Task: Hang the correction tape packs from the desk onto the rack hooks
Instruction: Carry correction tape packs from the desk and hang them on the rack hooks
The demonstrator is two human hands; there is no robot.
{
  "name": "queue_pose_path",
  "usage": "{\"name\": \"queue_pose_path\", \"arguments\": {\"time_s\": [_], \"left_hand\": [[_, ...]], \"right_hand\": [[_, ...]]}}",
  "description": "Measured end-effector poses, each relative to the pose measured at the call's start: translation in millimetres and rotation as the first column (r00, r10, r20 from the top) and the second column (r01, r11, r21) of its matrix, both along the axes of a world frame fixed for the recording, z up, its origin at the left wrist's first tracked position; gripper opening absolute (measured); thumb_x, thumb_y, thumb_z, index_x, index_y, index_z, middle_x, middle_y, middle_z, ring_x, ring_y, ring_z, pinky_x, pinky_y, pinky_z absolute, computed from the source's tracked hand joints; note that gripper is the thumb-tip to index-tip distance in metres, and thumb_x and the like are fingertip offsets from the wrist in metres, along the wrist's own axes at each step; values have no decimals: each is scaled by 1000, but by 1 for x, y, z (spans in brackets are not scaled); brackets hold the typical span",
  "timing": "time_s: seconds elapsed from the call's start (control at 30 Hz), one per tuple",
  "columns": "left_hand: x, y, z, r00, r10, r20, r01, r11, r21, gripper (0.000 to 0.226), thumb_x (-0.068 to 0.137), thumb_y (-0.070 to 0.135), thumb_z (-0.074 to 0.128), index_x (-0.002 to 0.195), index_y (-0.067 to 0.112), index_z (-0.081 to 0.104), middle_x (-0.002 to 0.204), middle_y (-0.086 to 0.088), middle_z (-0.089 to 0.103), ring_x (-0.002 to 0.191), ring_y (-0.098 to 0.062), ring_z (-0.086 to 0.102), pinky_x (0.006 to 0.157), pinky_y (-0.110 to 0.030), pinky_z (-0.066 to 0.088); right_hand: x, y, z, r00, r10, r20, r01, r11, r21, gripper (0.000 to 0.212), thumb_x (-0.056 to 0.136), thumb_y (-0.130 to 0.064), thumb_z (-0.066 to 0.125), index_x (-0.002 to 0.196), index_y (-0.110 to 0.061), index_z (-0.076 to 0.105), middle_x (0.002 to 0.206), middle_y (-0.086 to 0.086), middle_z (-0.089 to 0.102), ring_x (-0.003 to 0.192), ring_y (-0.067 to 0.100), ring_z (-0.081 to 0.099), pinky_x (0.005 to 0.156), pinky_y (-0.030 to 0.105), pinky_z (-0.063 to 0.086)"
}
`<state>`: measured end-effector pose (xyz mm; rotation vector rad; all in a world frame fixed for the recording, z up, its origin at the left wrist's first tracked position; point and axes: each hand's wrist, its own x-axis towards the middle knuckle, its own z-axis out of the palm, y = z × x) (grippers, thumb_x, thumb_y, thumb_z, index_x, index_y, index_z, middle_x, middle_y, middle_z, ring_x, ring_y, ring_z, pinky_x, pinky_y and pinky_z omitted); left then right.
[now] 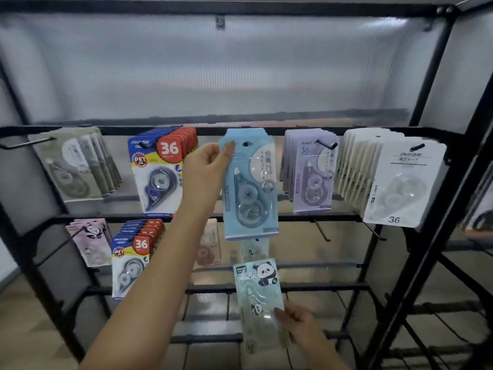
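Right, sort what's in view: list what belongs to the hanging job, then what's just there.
Job in hand:
left hand, pinching the blue pack by its top corner
right hand, holding the panda pack
rack
bare hooks

Just there:
packs already hung: purple packs, white packs, grey-green packs, red-and-blue 36 packs

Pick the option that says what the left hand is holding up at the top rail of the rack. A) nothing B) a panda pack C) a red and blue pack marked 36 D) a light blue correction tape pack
D: the left hand pinches the light blue correction tape pack by its top corner up at the rack rail, while the panda pack is in the right hand lower down.
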<state>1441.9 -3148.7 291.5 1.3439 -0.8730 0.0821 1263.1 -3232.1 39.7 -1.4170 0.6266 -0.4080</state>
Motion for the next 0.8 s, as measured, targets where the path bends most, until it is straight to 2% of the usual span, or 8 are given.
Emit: {"name": "queue_pose_path", "arguments": {"time_s": [0.1,0.23,0.33,0.4,0.5,0.57,0.67,0.8], "left_hand": [[3,-4,1,998,58,23,-59,996,65,41,94,32,59,63,7,50,48,10,44,45,-6,35,47,-23,28],[6,-9,-2,997,76,22,-77,993,90,43,93,33,60,79,-8,62,67,-10,58,56,-17,43,57,-30,34],[11,-14,-1,991,131,35,-134,983,122,36,93,32,60,65,10,58,53,10,54,46,0,42,51,-22,36],[11,-17,0,981,176,81,-186,973,138,37,93,32,60,59,22,50,46,12,44,39,3,38,46,-15,29],[11,-19,2,966,220,133,-236,964,118,41,93,30,60,56,26,43,47,12,39,38,3,37,44,-13,25],[10,-20,0,959,240,150,-257,961,106,42,94,31,60,56,25,41,49,11,39,42,-1,36,46,-17,26],[9,-18,-3,955,246,165,-263,960,95,40,93,37,58,62,13,50,59,-1,48,53,-11,37,52,-30,32],[8,-18,-3,918,318,238,-351,929,113,42,94,41,55,73,5,59,71,-12,61,61,-18,47,56,-38,39]], "right_hand": [[-1,-1,1,1000,-17,-22,18,1000,22,20,92,1,55,102,-8,70,69,3,72,58,8,64,52,18,47],[0,-4,-2,998,-21,-55,21,1000,6,17,92,-1,57,99,-8,71,82,9,74,79,22,66,74,33,55],[-1,-3,-3,997,-13,-76,13,1000,0,17,93,-4,56,98,-11,71,85,10,75,83,24,68,79,37,54],[-1,-3,-4,995,-4,-100,4,1000,3,17,94,-7,56,97,-14,71,85,7,75,85,24,70,77,35,56],[-1,-4,-5,992,-10,-128,11,1000,3,14,94,-11,57,100,-15,70,85,6,75,87,26,70,83,40,56],[-1,-6,-8,990,-15,-138,12,1000,-28,14,92,-18,60,99,-18,71,87,5,75,92,28,69,89,45,53],[-4,-4,-7,989,-23,-148,19,999,-33,16,94,-12,57,100,-17,71,87,3,75,91,26,69,87,41,54],[-9,-2,-7,987,-29,-156,24,999,-32,17,95,-12,56,101,-16,71,91,7,75,93,28,69,90,47,53]]}}
